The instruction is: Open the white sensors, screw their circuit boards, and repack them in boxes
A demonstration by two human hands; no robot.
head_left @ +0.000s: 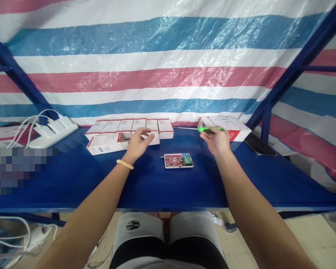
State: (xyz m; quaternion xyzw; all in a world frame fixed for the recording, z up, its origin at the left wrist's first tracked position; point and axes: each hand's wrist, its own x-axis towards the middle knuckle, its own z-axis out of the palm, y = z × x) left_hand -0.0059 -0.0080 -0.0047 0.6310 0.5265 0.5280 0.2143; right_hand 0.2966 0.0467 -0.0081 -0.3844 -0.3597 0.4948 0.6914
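My right hand [218, 142] is closed around a screwdriver [204, 129] with a green and black handle, its thin shaft pointing left. Over an open white box [108, 143] on the left hovers my left hand [140, 142], fingers loosely curved and thumb apart, nothing visible in it. Whether it touches the box I cannot tell. Between and below both hands a small device [179, 160] lies flat on the blue table [168, 190], showing a red circuit board, a green part and a thin rod at its left end.
Several white and red boxes [126, 125] stand in a row behind my left hand. More boxes [226, 125] sit behind my right hand, with a dark phone [260, 144] beside them. A power strip [54, 132] with white plugs and cables lies at the left. Blue frame posts [282, 74] rise at the sides.
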